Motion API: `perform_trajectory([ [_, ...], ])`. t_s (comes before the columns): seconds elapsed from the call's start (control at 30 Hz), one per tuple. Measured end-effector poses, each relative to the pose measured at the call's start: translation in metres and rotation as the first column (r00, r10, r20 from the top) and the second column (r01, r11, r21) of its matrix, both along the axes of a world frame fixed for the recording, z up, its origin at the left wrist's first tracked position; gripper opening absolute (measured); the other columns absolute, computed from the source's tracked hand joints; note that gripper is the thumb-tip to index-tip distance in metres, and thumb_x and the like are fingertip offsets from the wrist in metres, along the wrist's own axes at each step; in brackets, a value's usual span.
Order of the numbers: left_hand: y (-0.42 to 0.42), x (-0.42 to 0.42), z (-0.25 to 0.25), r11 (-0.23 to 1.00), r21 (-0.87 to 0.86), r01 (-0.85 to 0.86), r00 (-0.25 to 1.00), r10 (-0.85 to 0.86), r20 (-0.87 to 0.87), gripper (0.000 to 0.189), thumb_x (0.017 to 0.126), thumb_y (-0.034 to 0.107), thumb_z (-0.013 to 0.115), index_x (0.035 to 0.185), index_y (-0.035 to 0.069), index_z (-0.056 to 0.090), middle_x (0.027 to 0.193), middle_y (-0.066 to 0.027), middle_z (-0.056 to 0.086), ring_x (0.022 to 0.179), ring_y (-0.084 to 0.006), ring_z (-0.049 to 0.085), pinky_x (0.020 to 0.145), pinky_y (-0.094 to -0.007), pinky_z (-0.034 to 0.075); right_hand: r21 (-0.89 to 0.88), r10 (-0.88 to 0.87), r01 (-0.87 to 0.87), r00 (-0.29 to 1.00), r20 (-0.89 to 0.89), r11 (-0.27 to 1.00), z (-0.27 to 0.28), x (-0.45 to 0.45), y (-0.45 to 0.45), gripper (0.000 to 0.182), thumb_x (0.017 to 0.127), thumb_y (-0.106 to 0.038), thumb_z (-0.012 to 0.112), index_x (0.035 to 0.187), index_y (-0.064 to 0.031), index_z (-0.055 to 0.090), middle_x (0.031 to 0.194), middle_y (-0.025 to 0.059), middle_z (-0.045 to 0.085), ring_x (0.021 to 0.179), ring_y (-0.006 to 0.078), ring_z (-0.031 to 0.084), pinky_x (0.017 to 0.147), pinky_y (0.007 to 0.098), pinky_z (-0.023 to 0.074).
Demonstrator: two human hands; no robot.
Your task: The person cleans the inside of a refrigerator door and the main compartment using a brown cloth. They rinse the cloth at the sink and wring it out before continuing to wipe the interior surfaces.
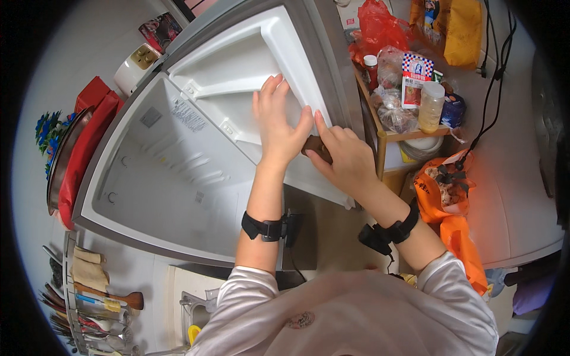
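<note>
Before me a refrigerator stands with its door (311, 49) swung wide, showing the white door liner (242, 58) and its moulded shelf ledges. My left hand (280, 120) is in front of the liner with its fingers spread and nothing in it; whether it touches the plastic I cannot tell. Just to its right, my right hand (345, 155) grips a small dark brown pad (317, 149), perhaps a sponge or folded cloth, close to the liner's raised edge. Its fingers partly cover the pad. The pale inner compartment (147, 164) lies open on the left, with several ribs along its wall.
A wooden rack (383, 147) right of the door bears jars, bags and packets. Orange plastic bags (445, 187) hang or stand below it. Black cables (490, 107) dangle at right. A utensil rail (69, 276) and a sink (196, 311) are at lower left.
</note>
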State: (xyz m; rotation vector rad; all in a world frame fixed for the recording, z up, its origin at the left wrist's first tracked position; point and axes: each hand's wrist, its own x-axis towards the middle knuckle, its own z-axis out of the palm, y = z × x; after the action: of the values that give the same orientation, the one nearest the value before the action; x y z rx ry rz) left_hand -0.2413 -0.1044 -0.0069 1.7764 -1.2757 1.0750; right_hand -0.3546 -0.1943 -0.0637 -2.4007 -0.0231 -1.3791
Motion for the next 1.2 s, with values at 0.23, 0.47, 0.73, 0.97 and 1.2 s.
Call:
perform_trajectory([
  [0.23,-0.023,-0.007,-0.002,0.995,-0.092,-0.044,0.988,0.029,-0.152,0.043,0.068,0.019,0.060,0.107,0.003,0.048,0.118,-0.0140,0.046,0.117,-0.0319,0.037,0.100,-0.0506,0.019,0.013,-0.001,0.001,1.000,-0.013,1.000,0.001,0.001,-0.006,0.061,0.069,-0.023,0.067,0.124,-0.0065,0.046,0.076,0.0027,0.051,0.068,0.0190,0.052,0.053,0.0294,0.0445],
  [0.47,0.004,0.009,0.011,0.999,0.039,-0.005,0.998,0.008,-0.065,0.026,0.079,0.022,0.052,0.099,0.006,0.050,0.113,-0.0134,0.050,0.112,-0.0309,0.042,0.102,-0.0497,0.018,0.179,0.087,-0.195,0.872,0.481,0.964,0.043,-0.014,-0.046,0.045,0.076,-0.013,0.066,0.117,-0.0026,0.051,0.103,0.0145,0.055,0.099,0.0283,0.052,0.085,0.0337,0.0420],
  [0.73,-0.009,0.009,0.004,0.985,-0.073,0.158,0.982,-0.165,-0.096,0.023,0.088,0.023,0.042,0.098,0.003,0.049,0.116,-0.0160,0.049,0.111,-0.0342,0.042,0.102,-0.0520,0.018,0.035,0.129,-0.195,0.761,0.635,0.980,0.181,0.037,-0.053,0.054,0.085,-0.031,0.054,0.123,0.0039,0.040,0.117,0.0185,0.047,0.102,0.0293,0.050,0.089,0.0349,0.0403],
  [0.97,-0.023,0.009,0.003,0.992,-0.080,0.100,0.990,-0.107,-0.091,0.022,0.084,0.020,0.047,0.098,0.002,0.047,0.114,-0.0181,0.048,0.110,-0.0365,0.041,0.102,-0.0506,0.021,0.328,0.140,-0.224,0.955,0.260,0.918,-0.006,0.016,-0.056,0.056,0.083,-0.014,0.056,0.129,0.0054,0.032,0.134,0.0243,0.032,0.123,0.0361,0.035,0.100,0.0384,0.0303],
  [1.2,-0.031,0.017,0.011,0.994,-0.104,0.037,0.998,-0.041,-0.043,0.025,0.087,0.027,0.047,0.087,0.003,0.050,0.100,-0.0158,0.052,0.095,-0.0323,0.046,0.086,-0.0414,0.034,0.236,0.135,-0.221,0.933,0.335,0.946,0.011,0.007,-0.091,0.040,0.084,-0.007,0.053,0.122,0.0035,0.043,0.129,0.0211,0.040,0.120,0.0328,0.040,0.099,0.0370,0.0326],
])
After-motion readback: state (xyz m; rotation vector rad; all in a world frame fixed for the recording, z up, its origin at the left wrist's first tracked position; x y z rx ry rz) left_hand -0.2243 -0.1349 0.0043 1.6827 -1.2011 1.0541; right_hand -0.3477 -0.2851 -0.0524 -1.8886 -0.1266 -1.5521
